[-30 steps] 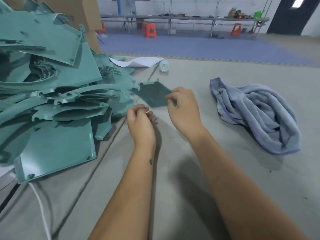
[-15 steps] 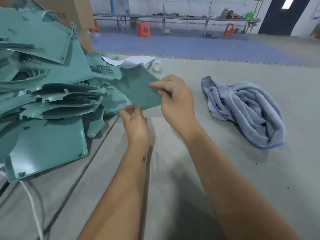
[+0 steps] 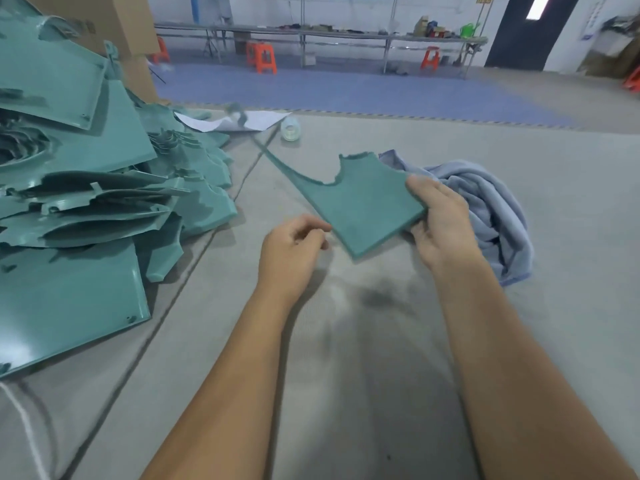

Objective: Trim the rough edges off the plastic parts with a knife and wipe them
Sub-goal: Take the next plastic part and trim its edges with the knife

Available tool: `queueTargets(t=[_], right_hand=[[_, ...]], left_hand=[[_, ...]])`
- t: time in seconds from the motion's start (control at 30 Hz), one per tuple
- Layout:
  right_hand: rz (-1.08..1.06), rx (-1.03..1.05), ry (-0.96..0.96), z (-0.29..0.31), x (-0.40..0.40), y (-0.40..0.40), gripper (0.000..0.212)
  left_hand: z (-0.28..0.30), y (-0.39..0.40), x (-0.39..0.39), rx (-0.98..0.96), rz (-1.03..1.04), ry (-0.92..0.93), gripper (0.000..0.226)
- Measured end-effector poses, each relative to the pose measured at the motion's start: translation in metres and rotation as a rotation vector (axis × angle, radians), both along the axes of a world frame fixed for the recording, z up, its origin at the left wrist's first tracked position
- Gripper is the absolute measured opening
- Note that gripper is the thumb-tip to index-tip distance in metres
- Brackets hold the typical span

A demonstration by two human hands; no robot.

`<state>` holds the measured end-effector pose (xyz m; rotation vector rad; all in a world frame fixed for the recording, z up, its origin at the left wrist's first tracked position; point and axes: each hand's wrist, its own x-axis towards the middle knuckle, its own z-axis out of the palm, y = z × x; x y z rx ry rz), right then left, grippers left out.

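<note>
Right hand [image 3: 441,225] gripped the part [image 3: 360,202] beside the cloth [image 3: 485,202]; left hand [image 3: 294,247] curled, contents unclear. One-edge grip risked dropping it.

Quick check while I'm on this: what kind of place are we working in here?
Most likely a factory or workshop floor. A heap of teal moulded plastic parts sits on the grey work table, long metal benches with orange plastic stools line the far wall, and brown cardboard boxes stand behind the heap.

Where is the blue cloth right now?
The blue cloth lies bunched on the table, on the right, just behind the right hand holding the green part.
</note>
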<state>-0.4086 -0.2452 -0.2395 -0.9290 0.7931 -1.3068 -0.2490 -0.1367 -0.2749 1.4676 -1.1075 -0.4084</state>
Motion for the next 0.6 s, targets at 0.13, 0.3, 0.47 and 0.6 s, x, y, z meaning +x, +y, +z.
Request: queueTargets(t=[0.13, 0.3, 0.47, 0.6], right_hand=[[-0.007, 0.030, 0.007, -0.011, -0.024, -0.004, 0.006], [0.031, 0.116, 0.317, -0.020, -0.029, -0.003, 0.040], [-0.115, 0.036, 0.877, -0.027, -0.048, -0.006, 0.065], [-0.113, -0.011, 0.665, -0.030, -0.063, -0.012, 0.037]], left_hand=[[0.004, 0.002, -0.015, -0.207, 0.278, -0.774, 0.031], [0.003, -0.001, -0.018, 0.308, 0.203, -0.932, 0.056], [-0.001, 0.007, -0.007, 0.525, 0.113, -0.824, 0.037], [0.003, 0.004, -0.006, 0.586, 0.020, -0.771, 0.055]])
